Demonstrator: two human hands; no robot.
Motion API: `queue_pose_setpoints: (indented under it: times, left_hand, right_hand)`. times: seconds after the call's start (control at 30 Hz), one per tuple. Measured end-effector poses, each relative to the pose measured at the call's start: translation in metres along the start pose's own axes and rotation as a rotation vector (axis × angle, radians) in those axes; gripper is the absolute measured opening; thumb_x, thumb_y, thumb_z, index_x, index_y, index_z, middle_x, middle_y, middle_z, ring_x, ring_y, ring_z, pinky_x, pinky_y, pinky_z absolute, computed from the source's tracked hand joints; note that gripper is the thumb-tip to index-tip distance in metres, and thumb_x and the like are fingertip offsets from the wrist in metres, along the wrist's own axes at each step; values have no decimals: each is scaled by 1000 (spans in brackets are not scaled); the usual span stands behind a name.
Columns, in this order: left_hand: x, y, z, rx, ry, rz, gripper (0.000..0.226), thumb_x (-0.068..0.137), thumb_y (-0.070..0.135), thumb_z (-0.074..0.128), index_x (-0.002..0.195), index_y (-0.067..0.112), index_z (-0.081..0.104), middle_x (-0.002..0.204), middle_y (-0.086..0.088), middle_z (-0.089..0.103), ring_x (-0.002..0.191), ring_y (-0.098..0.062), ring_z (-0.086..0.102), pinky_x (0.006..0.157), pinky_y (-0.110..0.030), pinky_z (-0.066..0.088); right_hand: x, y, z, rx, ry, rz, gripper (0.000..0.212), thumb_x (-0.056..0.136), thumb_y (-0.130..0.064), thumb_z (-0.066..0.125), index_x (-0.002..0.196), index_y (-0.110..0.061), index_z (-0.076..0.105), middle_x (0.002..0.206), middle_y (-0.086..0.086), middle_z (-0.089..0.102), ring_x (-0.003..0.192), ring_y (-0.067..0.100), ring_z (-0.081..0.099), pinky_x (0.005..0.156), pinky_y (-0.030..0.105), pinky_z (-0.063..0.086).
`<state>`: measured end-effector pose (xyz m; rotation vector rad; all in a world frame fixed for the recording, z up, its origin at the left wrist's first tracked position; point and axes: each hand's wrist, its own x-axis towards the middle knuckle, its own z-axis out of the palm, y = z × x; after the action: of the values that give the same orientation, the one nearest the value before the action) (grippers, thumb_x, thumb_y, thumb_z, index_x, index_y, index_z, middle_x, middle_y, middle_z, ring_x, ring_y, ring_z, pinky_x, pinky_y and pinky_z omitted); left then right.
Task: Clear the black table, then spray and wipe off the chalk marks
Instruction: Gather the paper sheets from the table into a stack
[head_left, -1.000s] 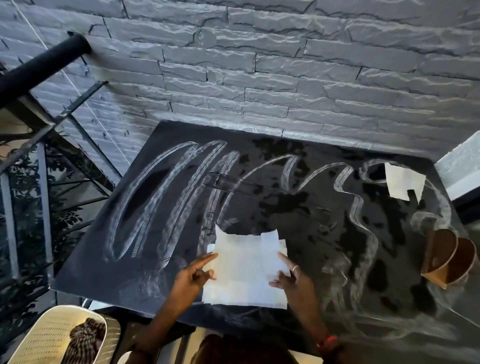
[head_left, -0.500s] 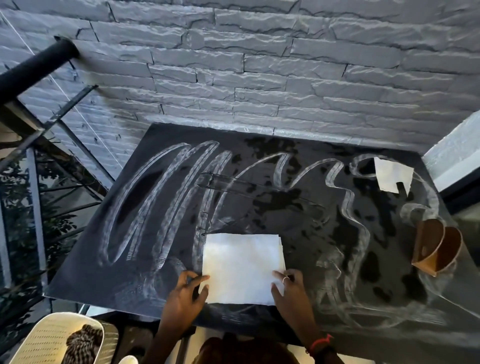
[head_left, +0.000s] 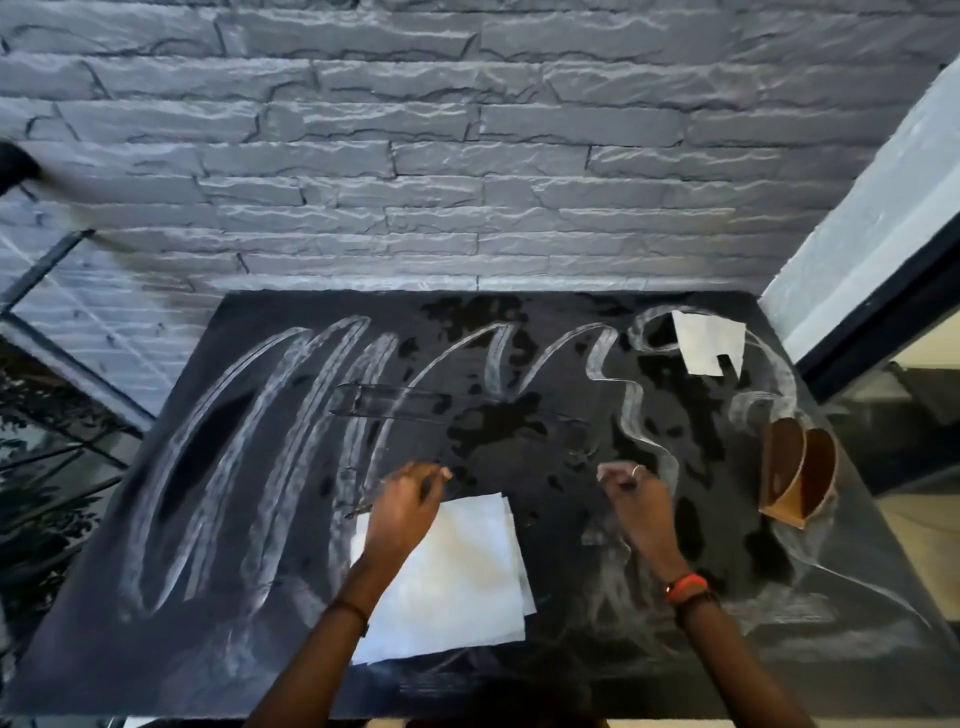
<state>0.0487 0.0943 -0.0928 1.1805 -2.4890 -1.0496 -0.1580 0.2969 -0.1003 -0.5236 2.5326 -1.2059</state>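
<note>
Left hand (head_left: 402, 506) and right hand (head_left: 636, 496), fingers curled, seemingly pinched the near edge of a clear panel (head_left: 395, 402) to lift it away; chalk marks (head_left: 291, 415) streaked the black surface (head_left: 104, 649), folded paper towel (head_left: 457, 577) parked ready.

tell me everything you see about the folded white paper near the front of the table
The folded white paper lies flat on the black table, near its front edge, turned slightly askew. It looks thin, several layers fanning out at the right edge. The left hand and wrist cross over its upper left corner.
</note>
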Motion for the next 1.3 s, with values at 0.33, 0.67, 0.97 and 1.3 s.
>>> queue_pose_setpoints:
  times: [0.33, 0.67, 0.97, 1.3]
  left_hand:
    - [120, 145, 97, 73, -225, 163, 22, 96, 29, 51, 100, 16, 68, 104, -8, 68, 96, -29, 64, 82, -38, 51]
    - [195, 262, 217, 89, -260, 229, 25, 95, 24, 47, 102, 14, 69, 109, -8, 68, 100, -27, 63, 80, -34, 47]
    - [236, 293, 269, 160, -245, 255, 23, 90, 35, 57, 104, 19, 63, 108, 0, 59, 97, -21, 61, 80, -36, 52]
    - [249, 321, 271, 319, -94, 426, 59, 80, 54, 63, 127, 20, 53, 127, -1, 56, 121, -23, 50, 100, -41, 27]
  right_hand:
    - [150, 49, -113, 155, 137, 148, 12, 77, -8, 69, 88, -7, 67, 58, -11, 65, 47, -6, 54, 59, 17, 45]
    - [253, 89, -148, -384, 122, 19, 27, 82, -22, 64, 103, -5, 65, 104, 16, 64, 104, 34, 56, 85, 33, 37]
    - [306, 92, -141, -670, -42, -121, 43, 82, -8, 56, 126, -7, 54, 123, 16, 46, 118, 32, 41, 92, 36, 41]
    - [308, 47, -153, -449, -5, -292, 22, 88, -15, 52, 98, 2, 62, 103, 19, 59, 100, 34, 54, 81, 38, 44]
